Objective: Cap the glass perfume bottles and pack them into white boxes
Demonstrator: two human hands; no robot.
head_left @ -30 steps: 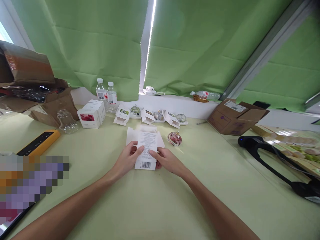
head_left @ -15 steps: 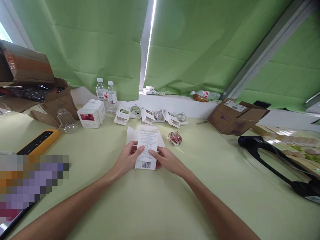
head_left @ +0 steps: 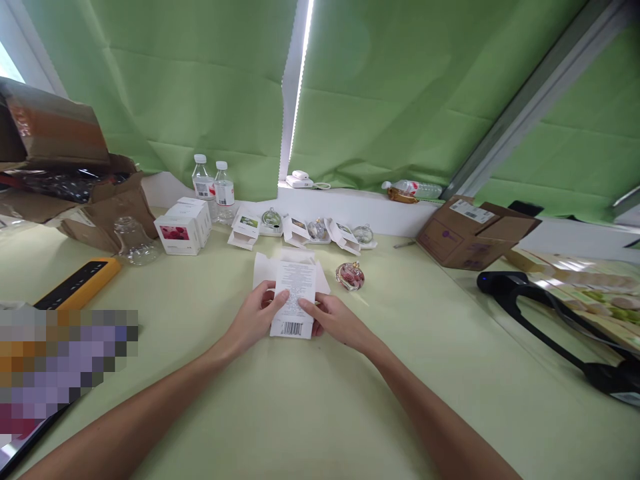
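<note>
Between my two hands is a small white carton (head_left: 295, 283), its printed back with a barcode facing me. My left hand (head_left: 260, 310) grips its left edge, thumb on the printed panel. On the opposite edge, my right hand (head_left: 333, 320) holds it the same way, its other fingers partly hidden behind. A white paper or card piece (head_left: 265, 268) shows behind the carton; whether it is attached I cannot tell. Just beyond my right hand lies a round glass ornament-like bottle (head_left: 351, 275) with pink-red contents and a gold-coloured top.
White boxes (head_left: 183, 227) stand at the back left beside two water bottles (head_left: 224, 193). Opened cartons (head_left: 245, 230) with round glass pieces (head_left: 319, 230) line the back. A cardboard box (head_left: 465, 233) and a black curved device (head_left: 530, 320) are at right, a yellow-black case (head_left: 77, 283) at left.
</note>
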